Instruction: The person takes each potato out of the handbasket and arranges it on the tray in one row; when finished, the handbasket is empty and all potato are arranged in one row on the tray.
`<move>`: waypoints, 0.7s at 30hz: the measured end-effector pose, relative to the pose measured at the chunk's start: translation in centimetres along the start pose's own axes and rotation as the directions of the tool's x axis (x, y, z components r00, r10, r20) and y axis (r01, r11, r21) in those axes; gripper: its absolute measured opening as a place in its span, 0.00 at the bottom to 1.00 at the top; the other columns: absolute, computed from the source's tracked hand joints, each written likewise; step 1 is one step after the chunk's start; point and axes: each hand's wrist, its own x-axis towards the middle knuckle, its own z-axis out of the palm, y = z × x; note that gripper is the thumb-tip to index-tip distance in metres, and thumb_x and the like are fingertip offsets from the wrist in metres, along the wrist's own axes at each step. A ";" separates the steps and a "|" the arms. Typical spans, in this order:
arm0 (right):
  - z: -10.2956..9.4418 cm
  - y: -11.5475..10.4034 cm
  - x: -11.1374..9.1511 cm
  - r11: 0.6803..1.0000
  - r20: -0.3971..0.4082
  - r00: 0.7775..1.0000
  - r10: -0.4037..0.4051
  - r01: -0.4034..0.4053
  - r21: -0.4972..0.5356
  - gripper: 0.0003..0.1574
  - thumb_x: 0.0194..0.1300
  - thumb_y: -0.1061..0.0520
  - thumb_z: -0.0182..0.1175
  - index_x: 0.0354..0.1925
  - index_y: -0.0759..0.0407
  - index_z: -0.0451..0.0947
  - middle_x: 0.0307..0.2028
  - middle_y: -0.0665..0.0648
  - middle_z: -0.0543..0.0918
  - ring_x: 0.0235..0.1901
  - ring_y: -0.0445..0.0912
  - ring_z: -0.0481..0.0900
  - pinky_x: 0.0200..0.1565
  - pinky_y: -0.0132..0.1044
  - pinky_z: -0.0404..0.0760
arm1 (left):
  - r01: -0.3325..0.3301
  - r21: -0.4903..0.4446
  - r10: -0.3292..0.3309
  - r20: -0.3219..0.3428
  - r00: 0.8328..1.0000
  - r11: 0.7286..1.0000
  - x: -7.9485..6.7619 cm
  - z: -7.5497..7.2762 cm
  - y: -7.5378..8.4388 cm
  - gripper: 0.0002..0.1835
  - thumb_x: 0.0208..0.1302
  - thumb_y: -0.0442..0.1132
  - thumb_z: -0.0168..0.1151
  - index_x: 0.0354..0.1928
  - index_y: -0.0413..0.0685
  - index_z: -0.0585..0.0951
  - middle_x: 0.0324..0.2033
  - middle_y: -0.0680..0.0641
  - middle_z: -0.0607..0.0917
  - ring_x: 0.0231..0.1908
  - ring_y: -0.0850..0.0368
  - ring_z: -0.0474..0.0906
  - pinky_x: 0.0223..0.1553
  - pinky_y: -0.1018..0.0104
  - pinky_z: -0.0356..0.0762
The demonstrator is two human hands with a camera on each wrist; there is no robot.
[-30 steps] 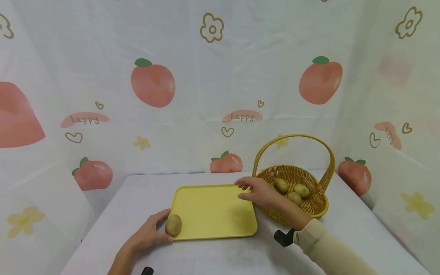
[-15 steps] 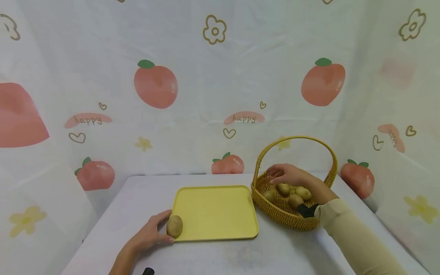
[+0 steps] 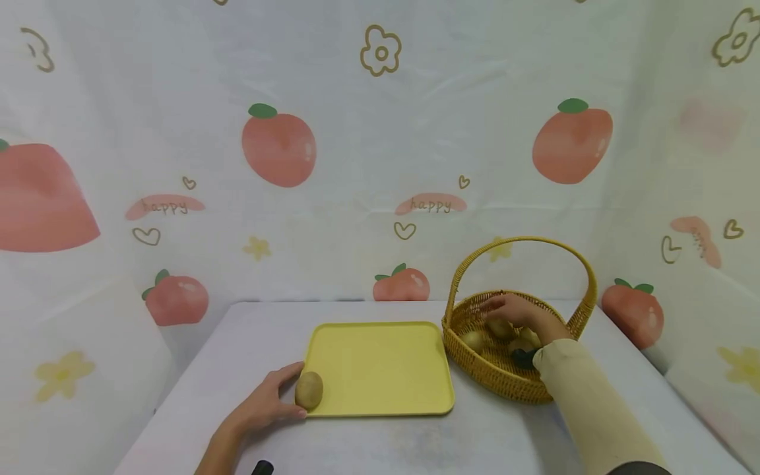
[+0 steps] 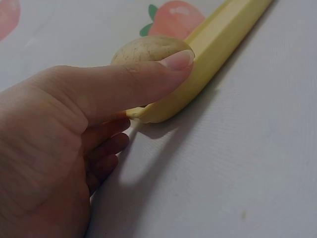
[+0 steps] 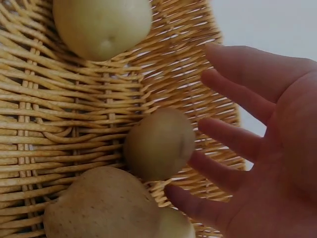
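A shallow yellow tray (image 3: 380, 369) lies on the white table, with one brown potato (image 3: 309, 390) at its front left corner. My left hand (image 3: 267, 399) holds that corner, thumb at the front edge and fingers along the left side, with the potato inside its span. In the left wrist view the thumb (image 4: 163, 74) crosses in front of the potato (image 4: 148, 47). My right hand (image 3: 519, 311) reaches into the wicker basket (image 3: 505, 384), fingers apart and holding nothing. In the right wrist view its fingertips (image 5: 205, 124) are right beside a small potato (image 5: 161, 144); larger potatoes (image 5: 101, 208) lie around it.
The basket's tall arched handle (image 3: 522, 240) rises over the right forearm. A fruit-printed cloth (image 3: 350, 165) hangs behind and at the sides of the table (image 3: 410, 442). A beige sleeve (image 3: 588, 396) lies across the basket's front right side.
My right hand has moved right from over the tray's back right corner to the basket, then lower among the potatoes. The left hand keeps its place at the tray; the head view has shifted slightly.
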 end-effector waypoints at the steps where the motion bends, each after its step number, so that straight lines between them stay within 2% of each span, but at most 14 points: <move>1: 0.1 0.3 0.2 1.000 0.006 1.000 -0.004 0.004 -0.008 0.25 0.69 0.57 0.57 0.59 0.70 0.74 0.58 0.71 0.74 0.58 0.68 0.70 0.52 0.59 0.75 | 0.004 -0.002 -0.004 0.000 1.000 1.000 0.0 0.0 0.0 0.54 0.41 0.51 0.80 0.69 0.34 0.65 0.67 0.34 0.66 0.68 0.32 0.55 0.67 0.34 0.49; 3: 0.5 0.7 0.5 1.000 0.017 1.000 0.006 -0.006 -0.025 0.22 0.68 0.58 0.58 0.57 0.68 0.77 0.58 0.71 0.74 0.59 0.68 0.69 0.54 0.59 0.74 | 0.007 -0.012 -0.007 0.001 1.000 1.000 0.1 0.0 0.1 0.54 0.41 0.51 0.80 0.69 0.33 0.65 0.68 0.34 0.66 0.68 0.32 0.55 0.67 0.35 0.48; 5: 1.0 0.4 0.3 0.996 0.027 0.996 0.082 -0.083 0.024 0.23 0.67 0.59 0.57 0.58 0.66 0.77 0.59 0.69 0.73 0.56 0.65 0.71 0.48 0.56 0.78 | 0.011 -0.015 -0.010 0.003 1.000 1.000 0.0 0.0 0.1 0.54 0.41 0.50 0.80 0.69 0.33 0.64 0.68 0.33 0.65 0.68 0.32 0.55 0.67 0.34 0.48; 10: 2.1 -0.3 -0.3 0.961 0.017 0.969 0.247 -0.247 0.125 0.20 0.63 0.65 0.56 0.55 0.63 0.77 0.48 0.62 0.75 0.40 0.54 0.72 0.32 0.43 0.79 | -0.028 0.008 0.027 0.009 1.000 1.000 0.0 0.0 0.2 0.54 0.42 0.50 0.79 0.68 0.32 0.65 0.67 0.34 0.66 0.68 0.32 0.56 0.67 0.35 0.49; 13: 1.8 0.2 0.1 0.977 0.003 0.977 0.211 -0.211 0.044 0.18 0.60 0.69 0.57 0.50 0.64 0.79 0.43 0.61 0.76 0.36 0.53 0.73 0.31 0.42 0.78 | -0.042 0.011 0.042 0.007 0.999 0.999 0.1 0.2 0.1 0.54 0.41 0.51 0.79 0.68 0.32 0.65 0.67 0.34 0.67 0.68 0.33 0.56 0.67 0.36 0.50; 16: 1.3 0.2 0.1 0.990 -0.018 0.993 0.115 -0.116 -0.083 0.19 0.56 0.68 0.64 0.49 0.64 0.79 0.46 0.64 0.78 0.41 0.57 0.75 0.36 0.46 0.79 | -0.028 0.013 0.028 -0.001 1.000 1.000 0.1 0.2 0.1 0.54 0.41 0.51 0.80 0.68 0.33 0.65 0.67 0.35 0.67 0.68 0.33 0.56 0.67 0.36 0.49; 19: 0.7 -0.2 0.0 0.972 -0.034 0.999 -0.012 0.004 -0.234 0.22 0.52 0.67 0.67 0.48 0.66 0.80 0.50 0.69 0.78 0.48 0.63 0.75 0.42 0.50 0.78 | -0.028 0.028 0.028 -0.005 1.000 0.999 0.0 0.1 0.1 0.54 0.41 0.50 0.80 0.68 0.33 0.65 0.67 0.34 0.67 0.68 0.32 0.56 0.67 0.35 0.50; 21: 0.5 -0.6 -0.2 0.969 -0.030 0.998 -0.046 0.038 -0.246 0.24 0.51 0.68 0.68 0.50 0.66 0.79 0.52 0.71 0.76 0.52 0.67 0.73 0.44 0.53 0.78 | -0.027 0.025 0.027 -0.005 1.000 0.999 -0.1 0.0 0.2 0.54 0.41 0.50 0.80 0.68 0.33 0.65 0.67 0.34 0.67 0.68 0.32 0.56 0.67 0.36 0.50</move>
